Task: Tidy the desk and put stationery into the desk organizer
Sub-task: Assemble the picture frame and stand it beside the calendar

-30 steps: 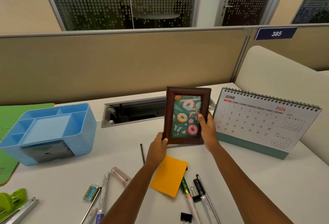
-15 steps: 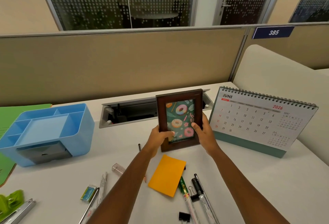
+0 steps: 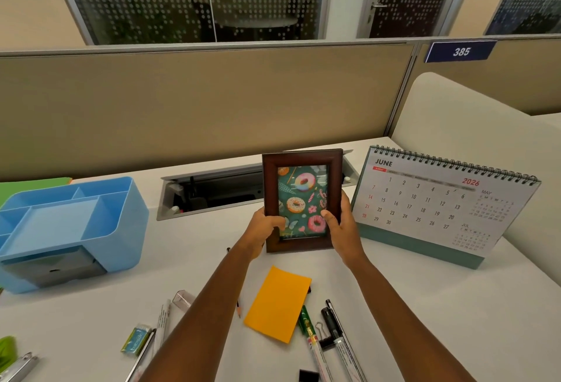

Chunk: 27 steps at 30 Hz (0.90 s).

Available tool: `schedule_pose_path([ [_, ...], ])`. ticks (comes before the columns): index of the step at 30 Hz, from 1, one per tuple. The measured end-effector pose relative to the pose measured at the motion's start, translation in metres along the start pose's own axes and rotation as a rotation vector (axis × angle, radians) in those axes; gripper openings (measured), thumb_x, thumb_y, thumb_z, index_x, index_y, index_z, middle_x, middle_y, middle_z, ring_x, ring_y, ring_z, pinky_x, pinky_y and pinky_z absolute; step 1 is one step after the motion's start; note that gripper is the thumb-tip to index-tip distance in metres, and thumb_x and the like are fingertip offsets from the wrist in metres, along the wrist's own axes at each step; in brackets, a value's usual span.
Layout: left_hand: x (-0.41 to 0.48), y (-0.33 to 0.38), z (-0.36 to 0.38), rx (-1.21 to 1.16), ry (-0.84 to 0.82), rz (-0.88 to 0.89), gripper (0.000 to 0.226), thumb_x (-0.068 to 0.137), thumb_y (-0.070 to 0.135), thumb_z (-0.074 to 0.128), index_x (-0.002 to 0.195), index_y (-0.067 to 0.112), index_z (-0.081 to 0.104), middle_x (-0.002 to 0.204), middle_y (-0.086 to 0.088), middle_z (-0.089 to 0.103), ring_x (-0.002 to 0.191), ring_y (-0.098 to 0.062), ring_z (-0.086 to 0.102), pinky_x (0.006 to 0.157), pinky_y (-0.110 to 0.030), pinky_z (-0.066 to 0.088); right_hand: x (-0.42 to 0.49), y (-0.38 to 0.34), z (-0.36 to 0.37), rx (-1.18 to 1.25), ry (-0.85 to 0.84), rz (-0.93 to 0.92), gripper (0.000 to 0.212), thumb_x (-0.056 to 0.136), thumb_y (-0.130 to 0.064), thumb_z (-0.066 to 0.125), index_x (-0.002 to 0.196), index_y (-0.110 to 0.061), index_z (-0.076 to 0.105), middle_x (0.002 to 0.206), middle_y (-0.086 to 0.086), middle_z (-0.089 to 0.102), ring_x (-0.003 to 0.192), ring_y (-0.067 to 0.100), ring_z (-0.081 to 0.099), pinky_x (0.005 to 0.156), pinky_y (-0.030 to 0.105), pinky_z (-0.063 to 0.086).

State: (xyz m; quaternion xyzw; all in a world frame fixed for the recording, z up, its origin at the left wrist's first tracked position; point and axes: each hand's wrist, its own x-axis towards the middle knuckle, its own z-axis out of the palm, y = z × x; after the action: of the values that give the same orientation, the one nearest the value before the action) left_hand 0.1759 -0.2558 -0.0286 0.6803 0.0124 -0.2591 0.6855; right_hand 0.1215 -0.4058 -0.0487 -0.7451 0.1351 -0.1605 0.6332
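A brown photo frame [image 3: 302,159] with a doughnut picture stands upright at mid-desk, gripped on its lower sides by my left hand [image 3: 263,231] and my right hand [image 3: 343,229]. The blue desk organizer [image 3: 121,229] sits at the left, its compartments bare. Loose stationery lies near me: an orange sticky pad [image 3: 277,302], a green marker [image 3: 307,324], a black pen [image 3: 332,325], a white pen [image 3: 164,322], a pencil [image 3: 238,308] partly under my left arm, an eraser [image 3: 136,340] and binder clips [image 3: 323,339].
A June desk calendar [image 3: 431,199] stands right of the frame. An open cable tray [image 3: 212,192] is behind it, before the beige partition [image 3: 197,108]. A green folder [image 3: 33,185], a green stapler [image 3: 6,349] and a metal clip [image 3: 18,368] are at the left edge.
Both hands have shifted the photo frame a little to the left and nearer to me, away from the calendar, and slid lower on its sides. The frame now looks upright.
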Motion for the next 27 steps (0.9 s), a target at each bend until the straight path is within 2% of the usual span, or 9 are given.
schedule_pose_path([
  [4,0.004,0.003,0.004,-0.006,0.013,0.001,0.044,0.084,-0.012,0.051,0.126,-0.001,0.043,0.127,-0.018,0.054,0.099,-0.023,0.053,0.084,-0.035,0.047,0.002,-0.002,0.002,-0.02,0.047,-0.001,0.055,0.095,-0.006,0.042,0.144,-0.013,0.017,0.143,0.012,0.034,0.128,0.02,0.038,0.092,0.031,0.046],
  [12,0.004,-0.006,0.004,0.07,0.04,0.021,0.056,0.08,-0.017,0.05,0.131,0.004,0.039,0.129,-0.016,0.052,0.103,-0.022,0.05,0.083,-0.034,0.048,0.004,-0.004,0.006,-0.08,0.088,0.013,0.054,0.096,-0.009,0.041,0.144,-0.014,0.017,0.143,0.016,0.036,0.129,0.027,0.04,0.098,0.05,0.045],
  [16,-0.001,-0.014,0.002,0.108,0.05,0.06,0.053,0.084,-0.009,0.053,0.133,0.005,0.036,0.129,-0.016,0.051,0.105,-0.02,0.05,0.085,-0.033,0.047,0.003,-0.006,0.008,-0.079,0.102,0.027,0.053,0.096,-0.008,0.041,0.144,-0.014,0.018,0.139,0.016,0.04,0.126,0.026,0.044,0.094,0.046,0.048],
  [21,-0.009,-0.022,0.0,0.139,0.058,0.131,0.046,0.089,0.0,0.052,0.132,0.004,0.037,0.127,-0.015,0.052,0.102,-0.016,0.051,0.081,-0.026,0.047,-0.01,-0.002,0.009,-0.143,0.107,0.041,0.053,0.095,-0.005,0.042,0.143,-0.01,0.02,0.139,0.014,0.04,0.126,0.025,0.042,0.091,0.029,0.044],
  [27,-0.015,-0.031,-0.002,0.212,0.072,0.212,0.044,0.092,0.007,0.052,0.133,0.003,0.037,0.13,-0.015,0.051,0.105,-0.014,0.049,0.086,-0.026,0.045,-0.022,0.005,0.008,-0.251,0.106,0.064,0.054,0.094,-0.005,0.044,0.142,-0.007,0.021,0.142,0.015,0.038,0.13,0.027,0.038,0.101,0.032,0.037],
])
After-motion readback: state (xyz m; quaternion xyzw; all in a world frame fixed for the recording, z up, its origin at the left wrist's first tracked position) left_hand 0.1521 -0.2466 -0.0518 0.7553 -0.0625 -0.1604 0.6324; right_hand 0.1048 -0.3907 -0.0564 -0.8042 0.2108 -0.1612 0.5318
